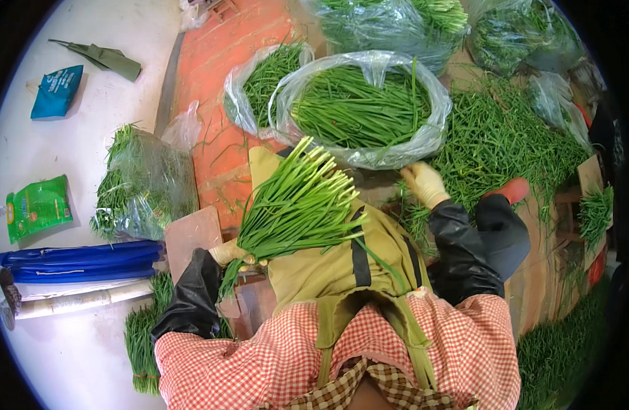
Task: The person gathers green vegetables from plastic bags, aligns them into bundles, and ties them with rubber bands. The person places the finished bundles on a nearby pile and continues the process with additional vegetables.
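Observation:
My left hand point(232, 254), in a pale glove, grips a fanned bunch of garlic chives point(299, 205) by its green leaf ends. The pale cut ends point up and to the right, over the olive apron point(314, 277) across my lap. My right hand point(426, 183), gloved too, is at the lower right rim of a clear plastic bag point(435, 125) filled with chives point(360, 110). Loose green leaves point(504, 138) spread just to its right. Its fingertips are partly hidden, so I cannot tell whether they hold anything.
A smaller bag of chives point(266, 82) stands beside the large one. Another filled bag point(155, 179) sits to the left, near a blue folded sheet point(79, 261) and a green packet point(40, 207). Tied chives point(143, 353) lie at lower left. A red boot tip point(511, 190) shows at right.

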### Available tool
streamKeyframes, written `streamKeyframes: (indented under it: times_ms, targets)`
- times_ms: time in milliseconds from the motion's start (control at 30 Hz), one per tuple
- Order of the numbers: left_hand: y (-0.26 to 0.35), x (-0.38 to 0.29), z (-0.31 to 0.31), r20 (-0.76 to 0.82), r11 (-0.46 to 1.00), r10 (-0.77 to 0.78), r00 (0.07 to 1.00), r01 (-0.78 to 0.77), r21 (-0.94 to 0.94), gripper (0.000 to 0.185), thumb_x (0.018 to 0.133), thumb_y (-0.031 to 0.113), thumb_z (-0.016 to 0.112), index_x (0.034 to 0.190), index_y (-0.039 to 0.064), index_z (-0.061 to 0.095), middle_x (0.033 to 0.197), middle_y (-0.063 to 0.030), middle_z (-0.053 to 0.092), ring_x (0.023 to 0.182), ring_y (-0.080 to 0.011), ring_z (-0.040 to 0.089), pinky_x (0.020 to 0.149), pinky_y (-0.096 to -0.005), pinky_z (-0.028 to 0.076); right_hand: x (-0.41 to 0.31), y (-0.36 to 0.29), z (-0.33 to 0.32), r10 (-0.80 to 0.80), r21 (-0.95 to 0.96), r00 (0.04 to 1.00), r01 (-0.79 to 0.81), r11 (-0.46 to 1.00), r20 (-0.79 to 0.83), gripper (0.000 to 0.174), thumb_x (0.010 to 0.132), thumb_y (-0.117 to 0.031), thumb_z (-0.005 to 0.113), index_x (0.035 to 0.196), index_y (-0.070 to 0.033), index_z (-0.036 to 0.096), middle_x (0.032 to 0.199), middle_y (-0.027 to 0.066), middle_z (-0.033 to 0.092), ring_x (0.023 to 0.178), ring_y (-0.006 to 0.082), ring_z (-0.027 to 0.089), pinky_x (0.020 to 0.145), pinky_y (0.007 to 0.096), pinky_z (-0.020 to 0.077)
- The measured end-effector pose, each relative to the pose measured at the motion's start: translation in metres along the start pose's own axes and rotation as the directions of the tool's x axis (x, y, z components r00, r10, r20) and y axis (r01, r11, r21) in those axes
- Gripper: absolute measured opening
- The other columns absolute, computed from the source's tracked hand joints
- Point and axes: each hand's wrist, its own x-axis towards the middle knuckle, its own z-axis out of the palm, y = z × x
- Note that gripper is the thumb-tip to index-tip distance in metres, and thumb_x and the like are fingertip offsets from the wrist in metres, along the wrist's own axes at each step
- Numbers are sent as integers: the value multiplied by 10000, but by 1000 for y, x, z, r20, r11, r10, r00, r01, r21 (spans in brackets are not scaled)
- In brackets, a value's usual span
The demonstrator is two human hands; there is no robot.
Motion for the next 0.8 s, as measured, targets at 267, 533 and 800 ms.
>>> streamKeyframes:
  times_ms: [267,533,800]
  targets:
    - [-1,6,-8,59,999,0,998,-2,34,567,763,148,827,1267,18,602,1035,-131,721,697,-141,638,498,-240,528,13,-105,1,-614,29,765,630,776,-194,418,917,-433,638,1123,-83,737,1211,169,672,1198,356,591,1000,463,476]
    - [-7,7,-1,11,999,42,999,-42,-14,572,758,175,852,1253,30,605,1032,-135,706,767,-145,648,517,-240,537,5,-145,11,-367,100,923,378,920,-117,466,818,-497,731,988,-63,731,1188,130,639,1089,347,621,920,456,500]
    - [-13,10,-2,-52,998,70,996,-69,10,483,735,174,847,1147,14,652,990,-117,701,645,-115,619,509,-225,526,27,-145,49,-269,816,941,-13,577,206,348,874,-276,710,1144,-57,719,1065,78,720,957,240,662,868,353,504]
